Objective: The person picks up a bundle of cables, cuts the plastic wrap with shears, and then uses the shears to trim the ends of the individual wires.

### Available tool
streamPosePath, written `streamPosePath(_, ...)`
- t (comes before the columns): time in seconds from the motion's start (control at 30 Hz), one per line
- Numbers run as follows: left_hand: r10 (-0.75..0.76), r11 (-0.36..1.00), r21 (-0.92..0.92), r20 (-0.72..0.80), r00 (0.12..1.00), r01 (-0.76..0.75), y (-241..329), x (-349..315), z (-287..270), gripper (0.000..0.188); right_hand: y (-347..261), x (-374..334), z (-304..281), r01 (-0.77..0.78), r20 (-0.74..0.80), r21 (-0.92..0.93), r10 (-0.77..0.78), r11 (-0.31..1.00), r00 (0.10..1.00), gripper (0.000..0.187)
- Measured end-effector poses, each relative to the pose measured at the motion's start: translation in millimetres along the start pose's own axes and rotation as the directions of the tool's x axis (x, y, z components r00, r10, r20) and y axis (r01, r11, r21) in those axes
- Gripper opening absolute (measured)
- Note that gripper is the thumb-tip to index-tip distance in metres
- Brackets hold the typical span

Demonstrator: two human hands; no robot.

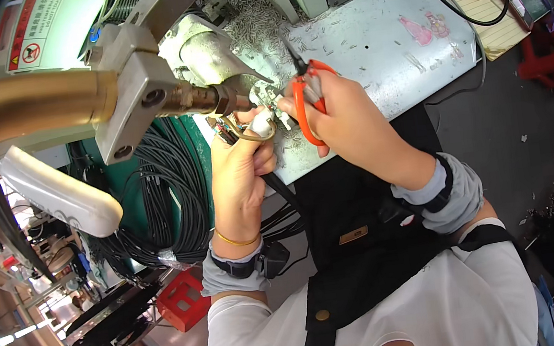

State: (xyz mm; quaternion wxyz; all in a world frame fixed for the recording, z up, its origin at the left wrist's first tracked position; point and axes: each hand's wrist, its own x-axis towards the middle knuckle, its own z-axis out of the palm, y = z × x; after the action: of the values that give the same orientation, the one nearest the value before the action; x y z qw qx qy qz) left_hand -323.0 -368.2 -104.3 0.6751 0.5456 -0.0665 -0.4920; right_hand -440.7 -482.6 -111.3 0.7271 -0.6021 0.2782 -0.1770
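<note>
Nearest, the left hand (239,171) pinches a white plug (261,125) with bared wires at the workbench (373,57) edge. The right hand (340,120) is clenched around orange-handled cutters (306,103) (tips touching the plug). Beyond lie metal offcuts (257,9); black cable coils (164,207) hang leftward.

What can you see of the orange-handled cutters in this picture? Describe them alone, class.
The orange-handled cutters are small hand snips with two curved orange grips, plastic-looking, and short dark jaws pointing up and away. The right hand grips them above the pale grey workbench. Their tips sit just right of the small connector part; contact cannot be told.
</note>
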Motion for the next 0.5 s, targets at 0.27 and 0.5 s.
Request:
streamPosePath(0.27, -0.021, 0.998, 0.053, 0.030, 0.999, 0.019, 5.0, 3.8, -5.6, 0.015, 9.9, 12.2, -0.7, 0.120, 0.035, -0.145, -0.116, 0.982, 0.993, 0.021)
streamPosePath(0.5, 0.068, 0.994, 0.091, -0.007, 0.998, -0.067, 2.5, 0.3, -0.3, 0.017, 11.7, 14.3, -1.2, 0.061, 0.068, -0.134, -0.052, 0.989, 0.996, 0.022)
